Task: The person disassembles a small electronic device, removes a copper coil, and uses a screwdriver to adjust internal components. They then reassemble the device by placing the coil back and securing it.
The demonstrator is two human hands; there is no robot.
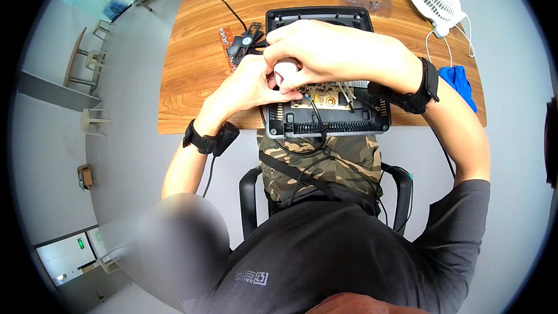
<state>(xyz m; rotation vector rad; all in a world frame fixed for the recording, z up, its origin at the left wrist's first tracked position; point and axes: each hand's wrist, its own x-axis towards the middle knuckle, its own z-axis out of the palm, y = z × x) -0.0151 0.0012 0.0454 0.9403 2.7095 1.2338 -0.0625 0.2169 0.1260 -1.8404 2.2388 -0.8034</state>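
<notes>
1. The right hand (302, 52) bends over the work and pinches a white rounded piece (286, 71) between thumb and fingers. The left hand (247, 84) comes close from the left side, its thumb stretched over the near side; whether its fingers also grip the piece, I cannot tell.
2. The piece could slip, I think, because its surface looks smooth and curved; it would then fall on the circuit board (340, 102) just below.
3. The left thumb, so near to the board, could press or bend small parts if it pushes too strongly.
4. The black cable (302, 153) makes a loop over the near edge; if it is caught by a leg, it could pull the black housing (299, 123), whose near rim appears to reach past the table's edge.
5. The housing lies open on the near part of the wooden table (192, 75), with slotted walls. Its board is yellowish, with a copper-coloured ring and crowded parts; the hands hide its far left portion.
6. Farther, a black panel (319, 11) lies behind the hands, and a small black fan (247, 40) to the left.
</notes>
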